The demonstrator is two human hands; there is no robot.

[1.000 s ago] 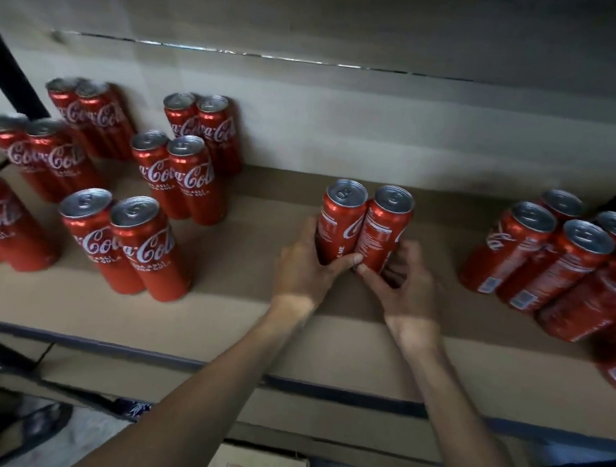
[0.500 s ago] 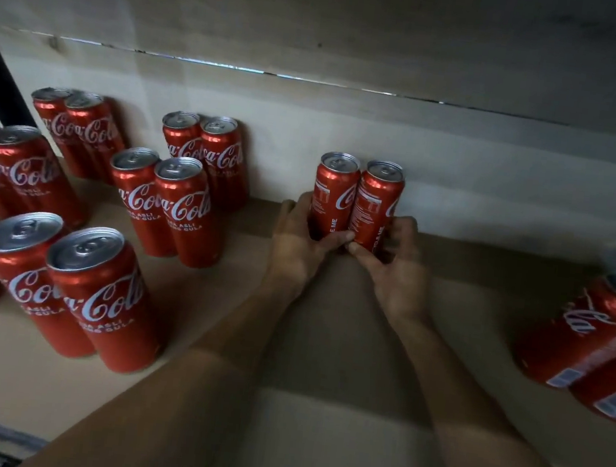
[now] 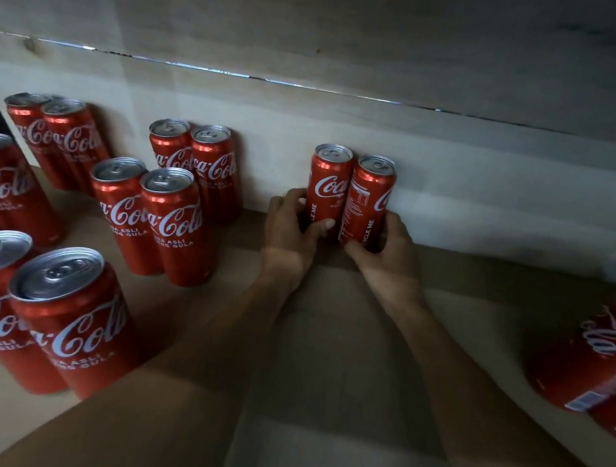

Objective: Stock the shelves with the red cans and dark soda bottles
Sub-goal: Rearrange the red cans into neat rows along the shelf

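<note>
While both hands are wrapped about a pair of upright red cans, the stocking is judged to be partly done. The left hand [image 3: 291,231] is curled round the left can [image 3: 328,185], with the thumb laid across its front. The right hand [image 3: 388,254] is curled round the right can [image 3: 370,198]. The two cans are seen touching each other, low on the shelf board [image 3: 324,350] and close against the back panel [image 3: 477,183]. Whether that panel is touched cannot be told. To the left, shelved cans [image 3: 180,226] are noted standing in pairs, labels forward. To the right, further cans [image 3: 599,355] are cut off by the frame edge. No dark soda bottles are visible. It is judged that the held pair has only to be released, and that more stock, the bottles included, is left to be placed.
</note>
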